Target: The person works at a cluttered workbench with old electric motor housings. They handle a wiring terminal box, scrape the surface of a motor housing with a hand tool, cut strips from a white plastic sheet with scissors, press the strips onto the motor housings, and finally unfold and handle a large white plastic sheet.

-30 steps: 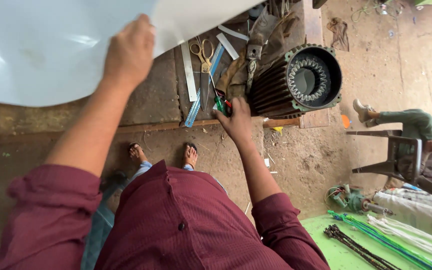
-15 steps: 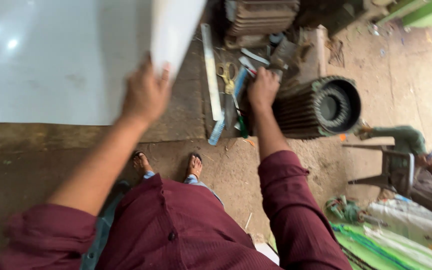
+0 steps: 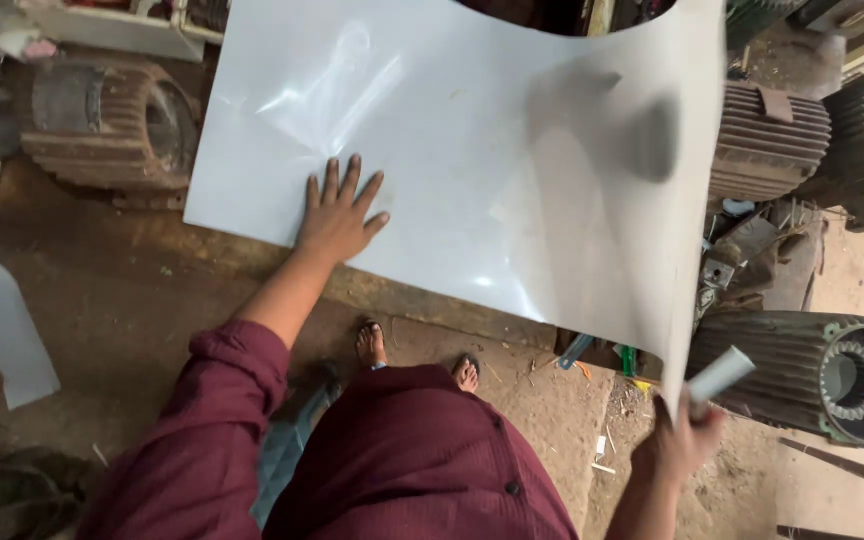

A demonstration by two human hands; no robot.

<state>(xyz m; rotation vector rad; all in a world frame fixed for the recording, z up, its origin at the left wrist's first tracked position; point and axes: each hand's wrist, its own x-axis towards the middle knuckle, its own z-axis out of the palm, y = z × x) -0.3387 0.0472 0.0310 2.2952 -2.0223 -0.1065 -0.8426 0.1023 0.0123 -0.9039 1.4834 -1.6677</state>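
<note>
1. A person in a maroon shirt (image 3: 422, 470) stands over a large glossy white sheet (image 3: 472, 150), which spreads across the upper middle of the head view and hides most of what lies beneath it.
2. The left hand (image 3: 337, 215) lies flat on the sheet near its lower left edge, fingers spread wide and holding nothing.
3. The right hand (image 3: 677, 440), below the sheet's lower right corner, has its grip closed on that curled-up edge (the corner rolls into a small tube just above the fingers).
4. Right of the sheet sit ribbed electric motor housings: one (image 3: 767, 140) beside its upper right edge, another (image 3: 812, 375) beside the lower right corner, its round open end turned right.
5. Left of the sheet rests a rusty brown motor housing (image 3: 102, 125).
6. Far left of the sheet, a small white offcut (image 3: 7, 335) lies on the dirt floor (image 3: 132, 300).
7. Below the sheet's near edge, two sandalled feet (image 3: 417, 350) show.
</note>
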